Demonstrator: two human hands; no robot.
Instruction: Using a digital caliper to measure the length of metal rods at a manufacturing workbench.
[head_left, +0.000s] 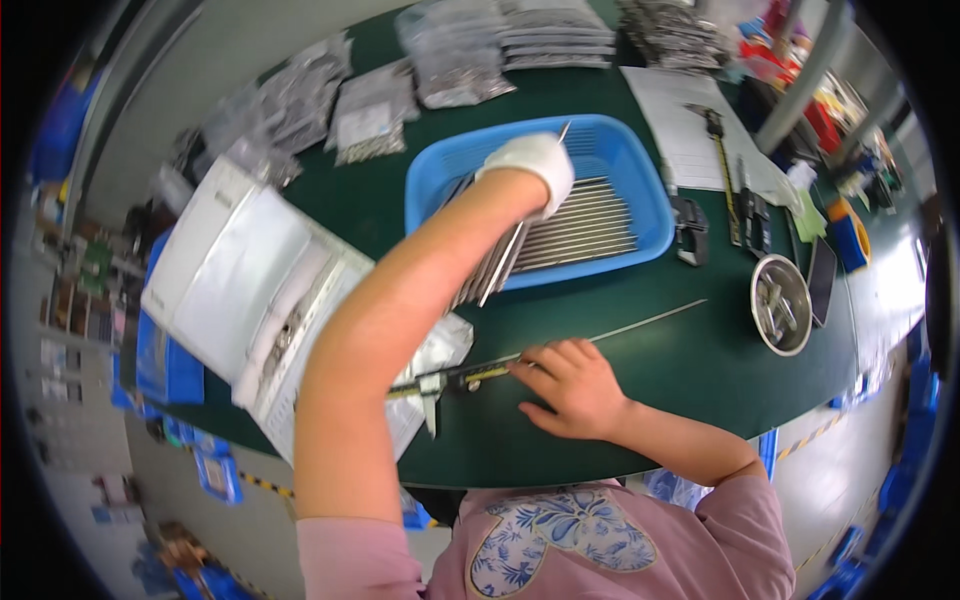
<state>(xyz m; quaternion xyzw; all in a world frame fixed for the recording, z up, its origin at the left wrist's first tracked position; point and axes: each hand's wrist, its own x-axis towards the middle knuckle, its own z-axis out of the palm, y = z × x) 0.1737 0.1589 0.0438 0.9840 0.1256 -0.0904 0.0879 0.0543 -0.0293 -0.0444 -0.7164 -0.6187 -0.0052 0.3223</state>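
Observation:
My left hand [528, 165], in a white glove, reaches into a blue plastic basket [650, 240]. It is closed, and a metal rod [565, 130] sticks out beyond it; its fingers are mostly hidden. Many thin metal rods [580, 225] lie side by side in the basket, some leaning over its near left rim. My bare right hand [577, 390] is closed on the right part of a caliper [460, 381] near the table's front edge. The caliper's jaws are to the left, by my left forearm. A long thin metal strip or rod [655, 318] extends rightward past my right hand.
An open white case [240, 270] with small metal parts stands left. Bags of parts [455, 50] line the back. A metal bowl [780, 305] with small cylindrical pieces, a micrometer [690, 230], another caliper [728, 180] and paper [680, 120] are on the right of the green table [640, 420].

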